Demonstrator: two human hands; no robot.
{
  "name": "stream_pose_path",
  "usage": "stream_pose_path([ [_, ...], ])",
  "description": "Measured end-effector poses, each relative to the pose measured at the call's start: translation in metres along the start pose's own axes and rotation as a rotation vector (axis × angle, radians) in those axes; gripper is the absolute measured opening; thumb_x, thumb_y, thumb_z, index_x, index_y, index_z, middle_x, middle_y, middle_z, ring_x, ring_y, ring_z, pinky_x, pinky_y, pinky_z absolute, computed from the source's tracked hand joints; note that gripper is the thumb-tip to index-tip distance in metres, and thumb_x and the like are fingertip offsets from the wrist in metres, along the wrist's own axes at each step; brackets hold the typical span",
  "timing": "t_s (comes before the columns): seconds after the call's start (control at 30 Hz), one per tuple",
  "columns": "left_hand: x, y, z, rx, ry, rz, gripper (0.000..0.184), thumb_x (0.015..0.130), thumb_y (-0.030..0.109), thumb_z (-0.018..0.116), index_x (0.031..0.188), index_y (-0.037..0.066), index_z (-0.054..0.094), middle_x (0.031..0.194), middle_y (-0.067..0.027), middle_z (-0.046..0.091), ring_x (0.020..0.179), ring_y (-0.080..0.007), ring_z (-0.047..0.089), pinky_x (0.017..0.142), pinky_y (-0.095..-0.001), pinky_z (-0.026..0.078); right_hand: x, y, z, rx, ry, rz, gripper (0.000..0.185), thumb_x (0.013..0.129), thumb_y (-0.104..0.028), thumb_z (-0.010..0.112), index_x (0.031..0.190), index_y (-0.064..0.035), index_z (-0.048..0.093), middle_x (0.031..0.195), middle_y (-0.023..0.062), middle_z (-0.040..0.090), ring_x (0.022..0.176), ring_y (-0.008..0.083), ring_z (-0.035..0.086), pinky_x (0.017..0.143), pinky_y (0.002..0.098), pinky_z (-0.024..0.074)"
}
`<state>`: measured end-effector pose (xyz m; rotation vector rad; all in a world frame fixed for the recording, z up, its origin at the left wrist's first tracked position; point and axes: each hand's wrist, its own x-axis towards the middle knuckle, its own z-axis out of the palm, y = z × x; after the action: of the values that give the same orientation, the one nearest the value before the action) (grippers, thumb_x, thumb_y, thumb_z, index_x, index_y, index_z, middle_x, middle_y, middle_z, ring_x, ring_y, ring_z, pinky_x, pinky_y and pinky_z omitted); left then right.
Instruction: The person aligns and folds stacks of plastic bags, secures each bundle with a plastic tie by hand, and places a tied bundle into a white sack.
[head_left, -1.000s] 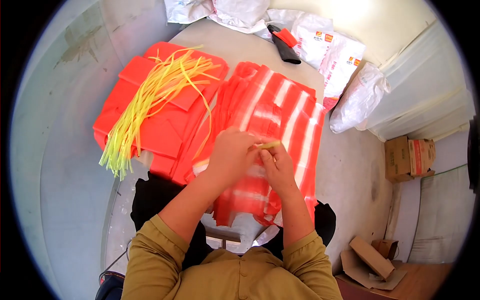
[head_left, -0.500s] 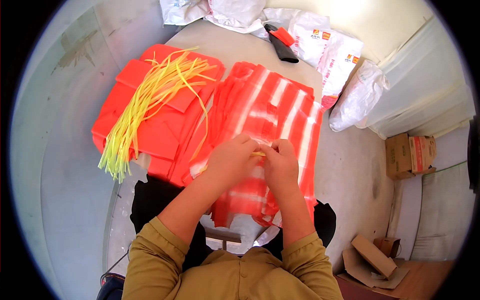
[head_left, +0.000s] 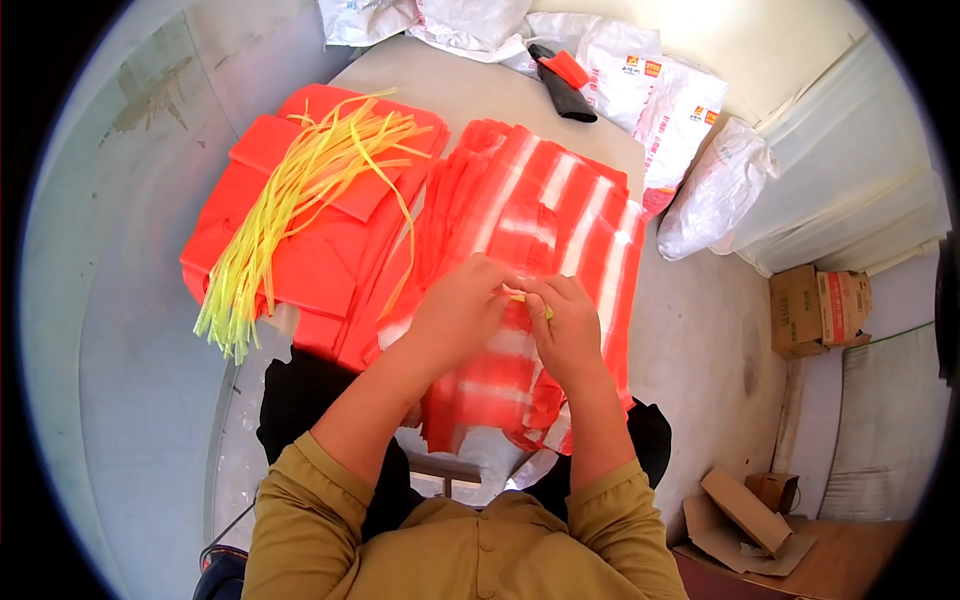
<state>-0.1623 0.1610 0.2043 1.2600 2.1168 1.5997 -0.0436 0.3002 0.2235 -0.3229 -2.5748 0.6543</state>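
Both my hands meet over a stack of red-and-white striped plastic bags (head_left: 575, 215). My left hand (head_left: 462, 308) has its fingers closed, pinching a yellow strip (head_left: 515, 296) that shows between the two hands. The fingers of my right hand (head_left: 565, 328) are closed on the same yellow strip, and a bit of it sticks out by the knuckles. To the left, a bundle of loose yellow strips (head_left: 290, 210) lies across a folded pile of plain red plastic (head_left: 310, 265). What lies under my fingers is hidden.
White printed sacks (head_left: 625, 75) line the back edge of the table (head_left: 440, 75). A black rolled object (head_left: 568, 95) with a red piece lies before them. Cardboard boxes (head_left: 815, 310) stand at the right, and cut cardboard (head_left: 745, 520) lies at the lower right.
My right hand has turned and curled further around the yellow strip, whose end now shows at its knuckles. My left hand has shifted slightly up. The piles stay in place.
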Motion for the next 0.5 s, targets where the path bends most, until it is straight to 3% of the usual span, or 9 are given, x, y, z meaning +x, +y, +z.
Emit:
stream_pose_path([
  [0.1,-0.002,-0.006,-0.006,0.111,0.014,-0.064,0.012,0.090,0.003,0.067,0.102,0.004,0.070,0.101,-0.0140,0.064,0.095,-0.0352,0.065,0.080,-0.0424,0.053,-0.006,0.010,0.007,-0.111,0.081,-0.067,0.018,0.093,-0.012,0.069,0.108,-0.0049,0.075,0.106,0.0118,0.071,0.101,0.0321,0.064,0.088,0.0418,0.0538],
  [0.17,-0.004,-0.008,-0.013,0.249,0.010,-0.099,0.014,0.090,0.003,0.066,0.104,0.005,0.069,0.101,-0.0139,0.064,0.095,-0.0360,0.065,0.079,-0.0431,0.053,-0.014,0.023,0.014,-0.099,0.078,0.022,0.023,0.092,-0.012,0.069,0.114,-0.0054,0.075,0.109,0.0123,0.069,0.103,0.0317,0.064,0.089,0.0411,0.0539],
  [0.3,-0.008,-0.013,-0.016,0.462,-0.026,-0.054,0.008,0.091,0.006,0.063,0.098,0.006,0.067,0.097,-0.0127,0.063,0.092,-0.0361,0.066,0.076,-0.0454,0.053,-0.029,0.032,0.019,-0.096,0.061,0.136,0.030,0.092,-0.012,0.070,0.121,-0.0078,0.075,0.111,0.0132,0.067,0.103,0.0303,0.063,0.089,0.0395,0.0540],
  [0.5,-0.009,-0.016,-0.015,0.625,0.027,0.016,0.004,0.091,0.008,0.062,0.088,0.006,0.063,0.091,-0.0125,0.061,0.087,-0.0353,0.065,0.073,-0.0464,0.053,-0.035,0.037,0.025,-0.166,0.112,0.130,0.031,0.091,-0.014,0.071,0.121,-0.0095,0.075,0.109,0.0121,0.066,0.100,0.0280,0.064,0.085,0.0389,0.0545],
])
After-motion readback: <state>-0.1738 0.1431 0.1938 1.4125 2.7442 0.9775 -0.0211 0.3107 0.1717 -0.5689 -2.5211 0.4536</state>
